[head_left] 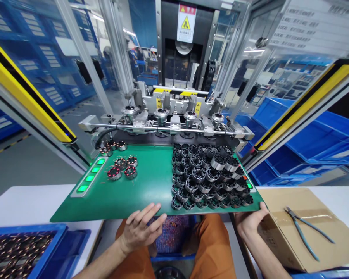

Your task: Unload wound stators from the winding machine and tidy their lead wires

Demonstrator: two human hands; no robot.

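My left hand [145, 228] is at the front edge of the green work board [152, 193], palm down, fingers stretched and slightly apart, holding nothing. At the front right corner, my right hand [250, 221] grips the board's edge, thumb against the top; its other fingers are mostly hidden beneath. Just behind that hand, bare stator cores [205, 186] stand in packed rows, some stacked on others. On the board's left part lie several stators wound with copper wire [130, 172]. Four machine heads [162, 115] stand in a row behind the board, stator cores seemingly on them.
Yellow light-curtain posts [31, 91] flank the station. A panel of green-lit buttons [89, 178] sits at left. Cutting pliers [304, 230] lie on a cardboard box [322, 211] at right. A blue tray [59, 234] of wound stators stands at left; blue bins [317, 131] are stacked at right.
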